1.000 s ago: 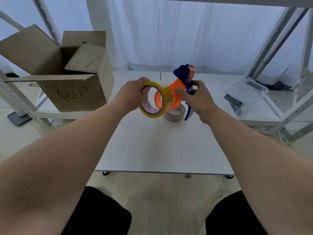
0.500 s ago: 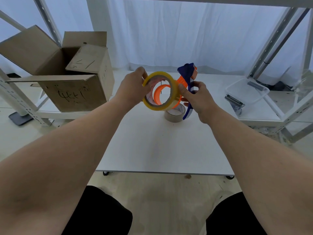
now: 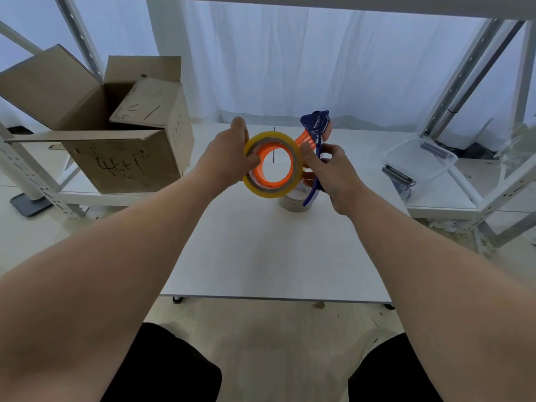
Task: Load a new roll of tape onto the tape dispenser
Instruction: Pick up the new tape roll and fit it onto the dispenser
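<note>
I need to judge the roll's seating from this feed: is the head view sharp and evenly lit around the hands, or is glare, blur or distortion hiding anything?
Head view: soft, even backlight from the white curtain, no glare on the yellow tape roll or dispenser; both hands' edges look sharp; wide-angle bending stretches the forearms and rack posts near the borders.

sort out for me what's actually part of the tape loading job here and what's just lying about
Part of the job:
yellow tape roll, in the left hand
orange and blue tape dispenser, in the right hand

Just lying about:
second tape roll on the white table
cardboard box
clear plastic tub
</note>
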Motion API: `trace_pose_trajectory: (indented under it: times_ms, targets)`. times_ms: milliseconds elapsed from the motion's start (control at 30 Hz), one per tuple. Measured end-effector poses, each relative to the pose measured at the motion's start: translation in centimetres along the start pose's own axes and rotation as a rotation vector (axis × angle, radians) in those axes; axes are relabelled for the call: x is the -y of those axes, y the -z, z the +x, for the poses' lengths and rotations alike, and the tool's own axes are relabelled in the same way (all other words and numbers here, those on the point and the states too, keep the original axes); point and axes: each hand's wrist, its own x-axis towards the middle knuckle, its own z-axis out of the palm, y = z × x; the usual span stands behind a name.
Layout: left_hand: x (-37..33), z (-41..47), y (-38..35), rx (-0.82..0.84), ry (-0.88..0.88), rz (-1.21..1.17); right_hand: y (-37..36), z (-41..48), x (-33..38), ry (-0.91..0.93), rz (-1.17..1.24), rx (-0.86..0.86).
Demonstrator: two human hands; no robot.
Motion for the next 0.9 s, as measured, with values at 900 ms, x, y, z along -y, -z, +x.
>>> trace_pose_trajectory:
  times_ms: [900]
  targets:
    - [-0.1, 1.0, -0.5, 0.126, 0.227, -0.973, 0.4, 0.3, 1.4, 0.011, 0.506, 0.069]
